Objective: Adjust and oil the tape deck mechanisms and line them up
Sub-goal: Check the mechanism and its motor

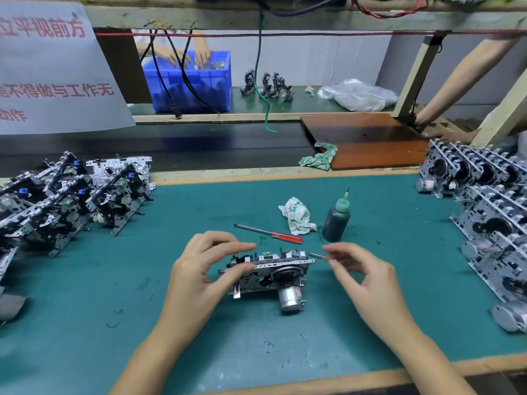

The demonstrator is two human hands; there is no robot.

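1. One tape deck mechanism (268, 276) is stood on edge at the middle of the green counter (399, 303), between the two hands, its cylindrical metal motor toward the person.
2. The mechanism's left end is pinched by the left hand (199, 269), thumb in front and curled fingers (236, 248) over the top edge.
3. A thin metal pin or tool (315, 255) is pinched between thumb and fingers of the right hand (368, 280); its tip is held at the mechanism's right top corner. Whether it touches cannot be told.
4. An adjustment is judged to be under way; oiling of this unit appears still to come.
5. The dark, soft-looking oil bottle (336, 220) with its green needle nozzle is stood just behind, beside a crumpled printed rag (298, 216) and a red-handled screwdriver (271, 233).
6. A group of mechanisms (65, 198) is massed at the left, and orderly rows (484, 201) are seen at the right; which are finished cannot be told.
7. The mechanisms are of stamped, perforated sheet metal with black plastic parts.
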